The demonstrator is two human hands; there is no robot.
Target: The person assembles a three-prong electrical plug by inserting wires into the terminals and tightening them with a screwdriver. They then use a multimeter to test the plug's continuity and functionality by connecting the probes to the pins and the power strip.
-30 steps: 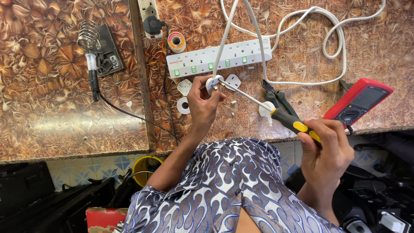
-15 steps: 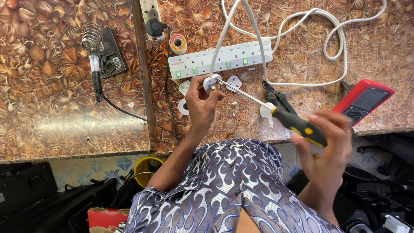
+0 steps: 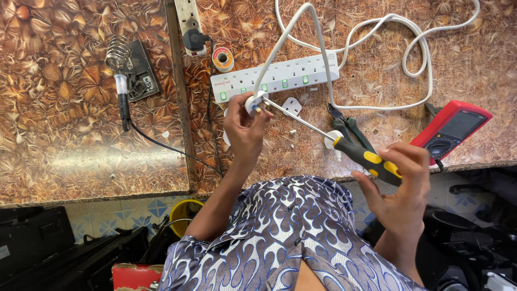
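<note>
Left hand (image 3: 243,125) grips an opened white plug (image 3: 255,102); right hand (image 3: 399,186) holds a black-and-yellow screwdriver (image 3: 344,146), tip at its terminals. Plug cover (image 3: 291,105) lies detached on the desk (image 3: 81,140); wiring unfinished.

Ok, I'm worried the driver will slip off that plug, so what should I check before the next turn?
1. Left hand closed firmly on the white plug: ok.
2. Right hand wrapped round the black and yellow handle of the screwdriver: ok.
3. Screwdriver tip meets the plug: ok. Whether it is seated in a screw head: cannot tell.
4. Plug held up, in no socket of the power strip: ok.
5. White cable runs away from the shaft, not across it: ok.
6. Loose white cover piece lies on the table close under the shaft: not ok, easily knocked.
</note>
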